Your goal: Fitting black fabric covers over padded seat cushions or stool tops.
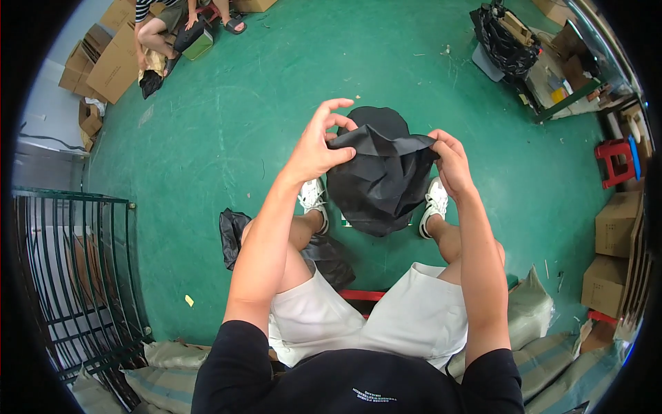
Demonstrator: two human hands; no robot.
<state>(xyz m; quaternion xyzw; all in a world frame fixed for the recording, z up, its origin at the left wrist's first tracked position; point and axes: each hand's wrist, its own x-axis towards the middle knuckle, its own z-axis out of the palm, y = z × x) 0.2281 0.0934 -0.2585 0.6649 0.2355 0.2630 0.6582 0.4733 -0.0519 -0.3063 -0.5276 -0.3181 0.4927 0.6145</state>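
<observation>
Between my knees, a black fabric cover (379, 190) is spread between my two hands. Its surface is creased, and its upper edge is pulled taut. My left hand (321, 141) pinches that edge between the thumb and curled fingers, with the forefinger raised off it. At the opposite corner, my right hand (451, 157) grips the edge with thumb and fingers. A rounded black piece (380, 119) shows just past the taut edge; whether it belongs to the same fabric I cannot tell. Below the cover, a bit of a green and white object (346, 222) peeks out, mostly hidden.
Black bags or fabric (329, 259) lie by my left leg. A metal rack (76, 269) stands left. Another person (162, 38) sits far left near cartons (114, 65). Right are a bagged bin (507, 45), a red stool (616, 162) and boxes (607, 284). Woven sacks (162, 386) lie behind me.
</observation>
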